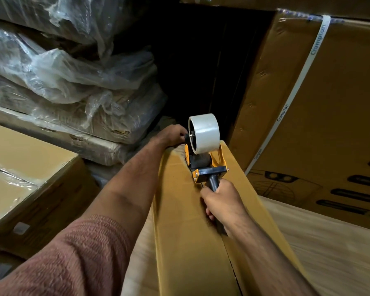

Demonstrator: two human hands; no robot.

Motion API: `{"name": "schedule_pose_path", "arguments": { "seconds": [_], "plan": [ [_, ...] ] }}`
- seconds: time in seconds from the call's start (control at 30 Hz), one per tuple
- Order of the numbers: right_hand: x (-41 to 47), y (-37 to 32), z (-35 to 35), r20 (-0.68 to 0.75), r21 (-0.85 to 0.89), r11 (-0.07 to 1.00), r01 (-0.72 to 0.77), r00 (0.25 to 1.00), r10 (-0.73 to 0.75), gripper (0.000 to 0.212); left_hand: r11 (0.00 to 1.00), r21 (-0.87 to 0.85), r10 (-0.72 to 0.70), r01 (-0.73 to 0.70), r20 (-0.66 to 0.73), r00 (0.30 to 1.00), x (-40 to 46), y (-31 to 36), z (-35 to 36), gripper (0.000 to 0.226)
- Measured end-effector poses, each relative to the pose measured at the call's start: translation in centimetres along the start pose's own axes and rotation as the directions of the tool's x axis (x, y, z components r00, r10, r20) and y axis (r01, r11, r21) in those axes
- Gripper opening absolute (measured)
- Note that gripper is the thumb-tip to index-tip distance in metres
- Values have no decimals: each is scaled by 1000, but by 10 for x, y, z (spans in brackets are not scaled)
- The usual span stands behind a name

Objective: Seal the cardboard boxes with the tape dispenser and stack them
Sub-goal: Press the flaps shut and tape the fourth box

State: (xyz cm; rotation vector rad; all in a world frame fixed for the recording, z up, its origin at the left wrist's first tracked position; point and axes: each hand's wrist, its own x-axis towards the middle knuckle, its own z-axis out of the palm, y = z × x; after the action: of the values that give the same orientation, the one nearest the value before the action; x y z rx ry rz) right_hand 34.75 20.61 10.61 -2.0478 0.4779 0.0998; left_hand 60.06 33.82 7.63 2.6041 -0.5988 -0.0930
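Centre of the frame, we see a long, narrow tan cardboard box point(179, 231) running from the bottom edge up toward the dark gap behind. Its two top flaps meet in a seam down the lower middle. On the box's far end sits the orange-and-black handheld tape dispenser point(203, 165), carrying a fat roll of clear tape point(204, 133) that stands up above the frame. The right hand point(220, 201) is wrapped tight around the dispenser's black handle, fingers curled closed on it, just below centre. The left hand point(171, 135) reaches past to the box's far left corner, palm down, fingers bent over the edge beside the roll; what they grip there we cannot tell. A ribbed reddish sleeve point(73, 257) fills the lower left. A large brown carton with a white printed strap point(308, 103) leans at the right, and plastic-wrapped bundles point(62, 71) pile up at upper left.
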Motion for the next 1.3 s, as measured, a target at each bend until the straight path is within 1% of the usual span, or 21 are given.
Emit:
{"name": "schedule_pose_path", "arguments": {
  "seconds": [0.07, 0.1, 0.17, 0.2, 0.27, 0.33, 0.5, 0.57, 0.63, 0.7, 0.77, 0.83, 0.9, 1.0, 1.07, 1.1, 1.17, 1.2, 1.23, 1.3],
  "plan": [
    [1, 1, -2, 23, 25, 999, -34, 999, 34, 6, 998, 11, -63, 62, 118, 991, 5, 1, 2, 11],
    [2, 1, -3, 40, 36, 998, -51, 998, 50, 5, 993, 35, -116, 112, 174, 978, 7, 2, 1, 11],
    [1, 1, -5, 70, 41, 996, -73, 995, 70, 5, 981, 102, -187, 165, 275, 943, 14, -2, 0, 10],
    [2, 1, -5, 78, 38, 996, -76, 994, 73, 5, 976, 134, -208, 171, 346, 915, 16, -3, -1, 15],
    [1, 1, -4, 91, 36, 996, -78, 993, 75, 5, 965, 195, -247, 177, 437, 865, 25, -13, -1, 36],
    [2, 3, -2, 87, 33, 997, -66, 994, 63, 4, 962, 219, -249, 164, 452, 856, 26, -15, -3, 37],
    [4, 1, -2, 72, 48, 994, -94, 993, 91, 4, 968, 228, -180, 105, 338, 924, 15, 2, -5, 22],
    [4, 1, -2, 71, 53, 995, -90, 994, 86, 4, 973, 182, -197, 142, 334, 922, 17, 6, -8, 14],
    [4, 1, -3, 77, 64, 995, -79, 994, 74, 5, 980, 100, -196, 171, 352, 915, 17, 11, -14, 15],
    [2, 1, -6, 90, 97, 993, -64, 994, 55, 9, 980, 80, -198, 182, 350, 915, 13, 14, -21, 15],
    [-1, 2, -10, 147, 182, 982, -47, 989, 20, 20, 978, 109, -203, 175, 345, 916, 8, 13, -25, 12],
    [-8, 3, -16, 251, 307, 949, -67, 968, -13, 27, 976, 108, -213, 186, 366, 906, -3, 14, -27, 8],
    [-12, 5, -19, 291, 372, 927, -55, 955, -60, 26, 974, 81, -227, 211, 350, 909, -12, 13, -25, 18],
    [-18, 11, -21, 242, 327, 944, 42, 962, -126, 28, 972, 45, -234, 230, 246, 941, -36, 23, -17, 26],
    [-24, 13, -22, 240, 321, 946, 55, 961, -137, 28, 974, 11, -223, 224, 166, 961, -45, 29, -5, 26],
    [-28, 15, -24, 245, 323, 945, 51, 960, -135, 28, 974, 37, -228, 226, 114, 967, -48, 32, 2, 26],
    [-39, 18, -28, 249, 323, 946, 34, 961, -119, 28, 955, 151, -259, 255, 6, 966, -52, 40, 12, 17],
    [-46, 20, -30, 251, 330, 944, 24, 961, -112, 28, 940, 207, -273, 272, -26, 962, -55, 45, 14, 14],
    [-54, 23, -32, 255, 340, 940, 14, 961, -107, 28, 924, 245, -295, 294, -35, 955, -58, 48, 15, 18],
    [-70, 29, -37, 268, 346, 938, -8, 959, -91, 28, 900, 288, -334, 327, -27, 942, -64, 57, 16, 40]
  ]
}}
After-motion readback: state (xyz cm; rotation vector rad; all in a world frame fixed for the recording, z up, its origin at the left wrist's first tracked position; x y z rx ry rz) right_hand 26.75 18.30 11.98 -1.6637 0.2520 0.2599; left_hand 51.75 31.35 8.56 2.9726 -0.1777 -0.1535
